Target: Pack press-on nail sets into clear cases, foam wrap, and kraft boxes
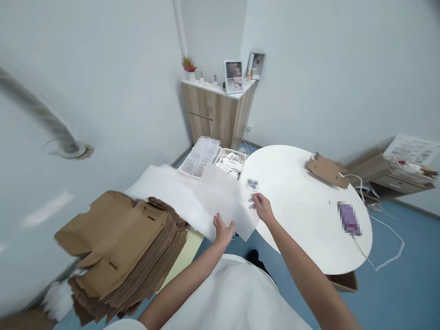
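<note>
Fingers spread, left hand (224, 233) at a white sheet (225, 195); right hand (263, 209) curled near a small case (252, 184), grip hidden from me.

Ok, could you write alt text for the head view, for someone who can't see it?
A person's left hand and right hand are at a thin white sheet, between a stack of flat brown cardboard and a round white table. On the table are a small clear case, a piece of cardboard and a pixelated purple item.
</note>
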{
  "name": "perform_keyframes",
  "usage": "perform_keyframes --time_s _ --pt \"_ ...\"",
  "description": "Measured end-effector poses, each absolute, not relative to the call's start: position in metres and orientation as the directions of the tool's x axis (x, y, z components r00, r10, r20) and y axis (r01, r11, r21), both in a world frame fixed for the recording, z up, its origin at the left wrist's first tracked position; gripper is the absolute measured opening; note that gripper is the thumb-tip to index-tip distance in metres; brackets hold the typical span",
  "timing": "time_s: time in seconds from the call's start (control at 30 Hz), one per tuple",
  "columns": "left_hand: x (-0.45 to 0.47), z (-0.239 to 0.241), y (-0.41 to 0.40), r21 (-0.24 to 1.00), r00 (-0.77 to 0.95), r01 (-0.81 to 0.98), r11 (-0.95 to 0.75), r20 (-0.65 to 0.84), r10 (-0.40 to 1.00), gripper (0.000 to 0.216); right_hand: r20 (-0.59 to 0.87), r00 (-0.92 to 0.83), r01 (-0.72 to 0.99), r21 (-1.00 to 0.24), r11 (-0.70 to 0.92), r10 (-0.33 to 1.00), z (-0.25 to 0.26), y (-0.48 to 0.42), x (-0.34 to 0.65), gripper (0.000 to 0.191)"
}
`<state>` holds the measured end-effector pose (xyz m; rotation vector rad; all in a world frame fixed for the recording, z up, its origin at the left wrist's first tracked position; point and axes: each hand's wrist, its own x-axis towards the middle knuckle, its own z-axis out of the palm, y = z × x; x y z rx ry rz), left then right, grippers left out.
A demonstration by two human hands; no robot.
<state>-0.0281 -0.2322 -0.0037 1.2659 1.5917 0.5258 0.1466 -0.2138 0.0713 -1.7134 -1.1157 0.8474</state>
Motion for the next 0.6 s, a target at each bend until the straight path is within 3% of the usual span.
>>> perform_keyframes --time_s 0.27,0.4,0.6 --pt "0.069 0.012 -0.247 0.917 0.360 0.194 0.348 -0.396 0.845 0.071 -0.211 0.736 -0.075 -0.970 -0.233 0.643 0.046 -0.307 0.241 0.036" --pt "0.120 0.008 -0.257 0.931 0.456 0.278 0.236 -0.344 0.821 0.070 -0.278 0.813 -0.170 -0.954 -0.249 0.512 0.020 -0.360 0.279 0.033" --pt "0.169 -0.005 -0.260 0.862 0.489 0.507 0.020 -0.307 0.816 0.070 -0.404 0.789 -0.310 -0.912 -0.267 0.463 -0.019 -0.414 0.315 0.034"
